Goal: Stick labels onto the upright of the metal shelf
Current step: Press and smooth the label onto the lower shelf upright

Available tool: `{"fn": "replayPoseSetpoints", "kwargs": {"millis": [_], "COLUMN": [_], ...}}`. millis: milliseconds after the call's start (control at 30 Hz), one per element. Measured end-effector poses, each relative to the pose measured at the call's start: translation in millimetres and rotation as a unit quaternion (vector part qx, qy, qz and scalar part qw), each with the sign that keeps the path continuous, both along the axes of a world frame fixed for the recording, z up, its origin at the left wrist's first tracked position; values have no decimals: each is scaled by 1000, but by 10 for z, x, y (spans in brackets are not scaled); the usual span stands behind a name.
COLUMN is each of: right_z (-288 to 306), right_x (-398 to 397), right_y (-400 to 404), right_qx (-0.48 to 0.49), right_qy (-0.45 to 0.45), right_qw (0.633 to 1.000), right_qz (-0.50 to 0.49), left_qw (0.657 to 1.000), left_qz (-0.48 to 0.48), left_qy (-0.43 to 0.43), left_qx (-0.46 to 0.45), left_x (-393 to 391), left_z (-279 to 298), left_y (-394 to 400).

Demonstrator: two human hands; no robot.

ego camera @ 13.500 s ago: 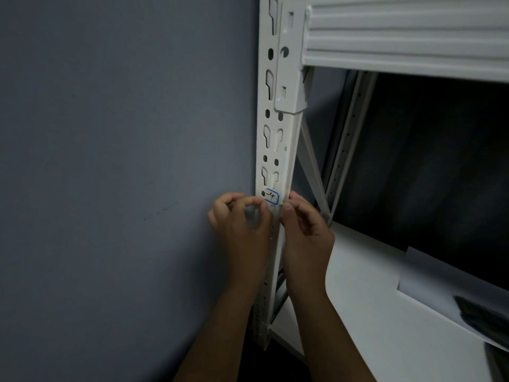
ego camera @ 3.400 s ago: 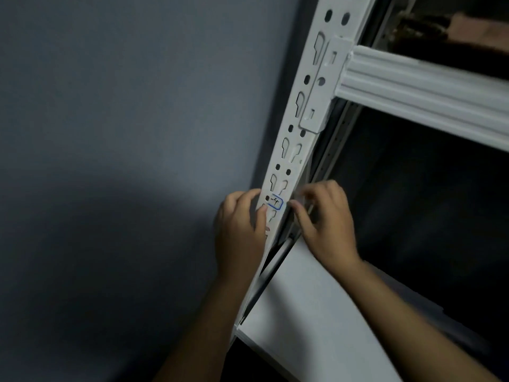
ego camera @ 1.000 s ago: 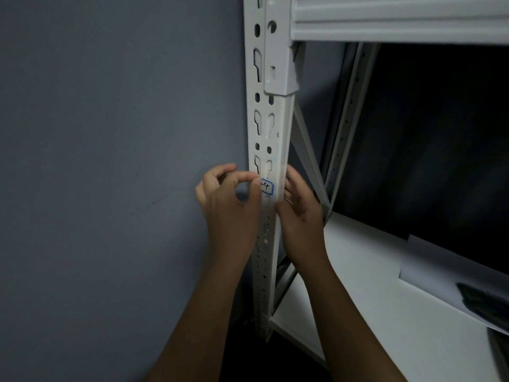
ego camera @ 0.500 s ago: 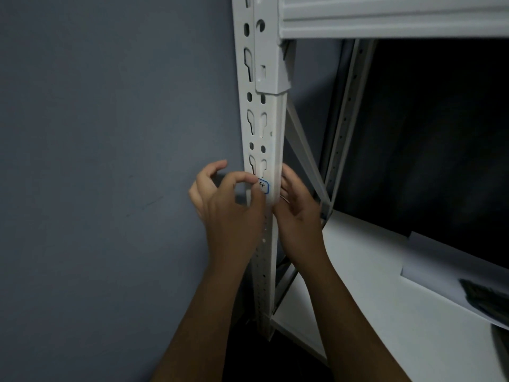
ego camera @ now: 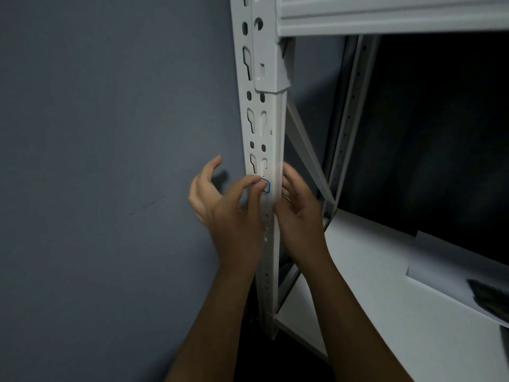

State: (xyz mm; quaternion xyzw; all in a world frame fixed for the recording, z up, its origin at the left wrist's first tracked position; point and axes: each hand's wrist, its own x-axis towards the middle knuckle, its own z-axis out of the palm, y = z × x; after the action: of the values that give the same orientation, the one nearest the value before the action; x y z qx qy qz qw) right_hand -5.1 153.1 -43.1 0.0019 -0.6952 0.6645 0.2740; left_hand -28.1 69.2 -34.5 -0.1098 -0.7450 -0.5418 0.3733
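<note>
One view only, from a head camera looking forward and down at a white metal shelf standing against a grey-blue wall point(ego camera: 96, 161).

Two bare hands meet at the shelf's front upright point(ego camera: 271, 128), a white post punched with keyhole slots and round holes. A small white label point(ego camera: 266, 186) with a blue outline sits on the face of the upright, just below a pair of slots. The left hand point(ego camera: 228, 210) comes in from the wall side; its forefinger and thumb are curled together with their tips on the left part of the label, hiding it there, while the remaining fingers fan out loose toward the wall. The right hand point(ego camera: 298, 208) is at the upright's right edge with fingers fairly straight and relaxed, seemingly resting against the metal and gripping nothing. The left fingertips are motion-blurred, so whether they pinch the label's edge or simply press it flat cannot be told.

Above, a horizontal beam point(ego camera: 385, 15) hooks into the upright. At lower right, a white shelf board point(ego camera: 358, 285) carries a pale sheet of paper point(ego camera: 454, 274).

To do this step well, it seems best to keep the label square to the post and clear of the slots, then rub from the middle outward so every edge bonds. The right hand could brace the post.
</note>
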Motion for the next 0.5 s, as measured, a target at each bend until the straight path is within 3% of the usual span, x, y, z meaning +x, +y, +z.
{"fn": "replayPoseSetpoints", "kwargs": {"millis": [500], "right_z": [-5], "right_x": [-16], "right_y": [30], "right_qx": [-22], "right_qy": [-5], "right_qw": [1000], "right_qz": [21], "left_qw": [994], "left_qz": [-29], "left_qy": [-82], "left_qx": [67], "left_x": [15], "left_z": [59], "left_y": [48]}}
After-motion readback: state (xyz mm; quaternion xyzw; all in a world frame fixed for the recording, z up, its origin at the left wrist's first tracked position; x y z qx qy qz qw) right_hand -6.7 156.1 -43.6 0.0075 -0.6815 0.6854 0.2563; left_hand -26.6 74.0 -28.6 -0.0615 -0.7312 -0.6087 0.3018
